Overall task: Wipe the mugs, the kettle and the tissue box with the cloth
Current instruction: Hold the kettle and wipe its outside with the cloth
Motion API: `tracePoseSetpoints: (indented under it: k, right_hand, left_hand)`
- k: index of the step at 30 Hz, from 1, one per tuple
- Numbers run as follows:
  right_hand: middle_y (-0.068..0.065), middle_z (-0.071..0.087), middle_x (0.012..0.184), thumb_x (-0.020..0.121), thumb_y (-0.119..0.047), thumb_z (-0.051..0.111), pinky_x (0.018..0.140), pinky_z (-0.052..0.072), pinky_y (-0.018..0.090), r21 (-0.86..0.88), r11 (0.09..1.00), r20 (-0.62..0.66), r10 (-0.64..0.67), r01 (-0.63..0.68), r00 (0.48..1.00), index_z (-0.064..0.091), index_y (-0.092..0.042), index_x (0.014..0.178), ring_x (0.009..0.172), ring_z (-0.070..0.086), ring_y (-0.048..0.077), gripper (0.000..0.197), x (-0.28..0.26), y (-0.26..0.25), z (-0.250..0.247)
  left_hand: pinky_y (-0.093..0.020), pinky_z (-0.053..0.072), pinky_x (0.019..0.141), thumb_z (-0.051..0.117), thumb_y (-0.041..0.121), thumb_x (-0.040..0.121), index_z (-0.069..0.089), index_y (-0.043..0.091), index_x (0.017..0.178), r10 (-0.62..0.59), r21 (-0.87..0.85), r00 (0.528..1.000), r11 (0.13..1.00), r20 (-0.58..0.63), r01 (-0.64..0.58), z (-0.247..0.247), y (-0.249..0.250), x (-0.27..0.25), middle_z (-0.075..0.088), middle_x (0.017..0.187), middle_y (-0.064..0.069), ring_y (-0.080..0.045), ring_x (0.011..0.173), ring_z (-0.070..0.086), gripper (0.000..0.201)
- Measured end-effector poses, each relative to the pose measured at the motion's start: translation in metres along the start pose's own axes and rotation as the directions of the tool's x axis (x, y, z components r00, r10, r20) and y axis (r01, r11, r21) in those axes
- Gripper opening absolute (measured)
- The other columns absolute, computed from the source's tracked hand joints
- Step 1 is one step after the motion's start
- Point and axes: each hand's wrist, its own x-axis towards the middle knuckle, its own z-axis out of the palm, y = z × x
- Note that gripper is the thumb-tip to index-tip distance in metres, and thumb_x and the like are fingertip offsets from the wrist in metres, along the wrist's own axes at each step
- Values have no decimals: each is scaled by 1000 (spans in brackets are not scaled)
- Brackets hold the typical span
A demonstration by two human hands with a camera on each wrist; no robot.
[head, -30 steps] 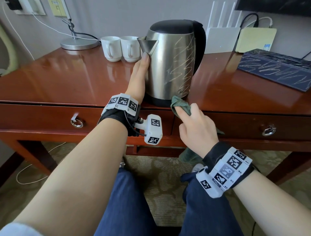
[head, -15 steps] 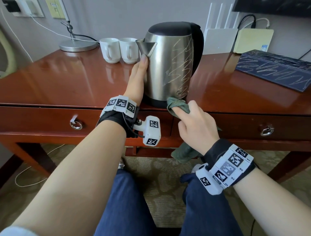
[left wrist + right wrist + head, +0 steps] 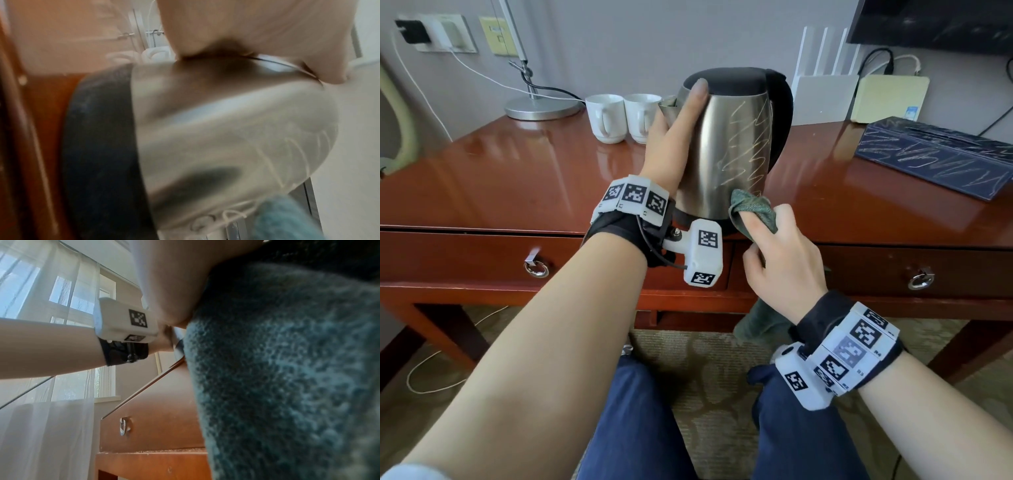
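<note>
A steel kettle point(image 3: 729, 147) with a black lid and pale scribble marks stands at the front edge of the red-brown desk point(image 3: 482, 178). My left hand point(image 3: 674, 137) holds its upper left side, covering the spout, with one fingertip up at the lid's edge. The left wrist view shows the kettle point(image 3: 226, 129) close up under that hand. My right hand point(image 3: 780, 260) grips a green cloth point(image 3: 751, 209) wrapped over its forefinger and presses it on the kettle's lower front. The cloth point(image 3: 287, 369) fills the right wrist view. Two white mugs point(image 3: 619, 116) stand behind the kettle on the left. A dark blue scribbled tissue box point(image 3: 935, 157) lies at the right.
A lamp base point(image 3: 542, 108) stands at the back left, and a white router point(image 3: 825, 96) and a beige box point(image 3: 890, 99) at the back right. Cables run along the wall. Two drawers with ring pulls point(image 3: 536, 267) face my knees.
My left hand has slid up the kettle from below the spout to the lid's edge. My right hand has lifted the cloth from the kettle's base onto its lower body.
</note>
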Motion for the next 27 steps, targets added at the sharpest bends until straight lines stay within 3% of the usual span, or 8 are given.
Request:
tracePoseSetpoints:
  k: [2,5,8,11,15,21,27]
  right_hand:
    - [15,45,94,75,1,58,51,32,24,-7,1000,-17,-26,26,1000,55,-14,119,61,44,25,47,2,-3,0]
    - [17,46,94,72,5,59,53,32,25,-38,998,-1,-54,53,999,50,-20,121,62,47,29,55,3,-8,2]
    - [18,46,93,70,6,59,52,43,31,-54,997,13,-51,52,999,48,-22,122,65,50,34,60,-1,-11,4]
    - [17,45,90,70,4,61,55,47,36,-91,993,19,-71,72,997,46,-25,124,66,50,35,62,-5,-13,5]
    - [15,42,84,71,2,61,52,43,35,-138,988,22,-67,70,997,48,-25,124,63,47,33,61,-8,-18,2]
    - [16,43,79,67,5,65,49,28,29,-217,976,-53,-29,17,998,61,-15,121,57,44,31,58,6,-21,-12]
    - [13,46,76,64,-2,63,45,25,25,-196,980,13,33,-30,999,44,-21,121,49,46,28,63,-14,-29,2]
  left_hand:
    - [-26,50,96,59,56,89,65,14,123,-18,60,999,998,-31,20,2,1,1,74,109,5,-6,103,68,55]
    - [-11,44,83,48,54,98,65,23,118,-22,138,997,990,-69,31,4,6,-5,70,104,17,10,96,61,41]
    - [-10,40,83,44,51,100,62,29,110,-20,166,996,986,-87,34,6,8,-12,66,100,22,15,95,56,30]
    - [-14,42,90,45,52,100,63,25,116,-20,130,994,991,-108,34,7,6,-20,68,105,19,11,99,58,37]
    - [-32,42,108,46,62,91,60,18,130,-22,84,993,996,-116,31,10,7,-28,69,119,9,-4,113,60,60]
    - [-31,43,107,42,52,100,60,17,129,14,75,993,997,-116,-5,14,9,-37,69,118,8,-3,113,61,49]
    - [-29,43,106,42,54,100,59,18,129,24,85,989,996,-144,-12,16,8,-38,68,119,8,-2,112,60,50]
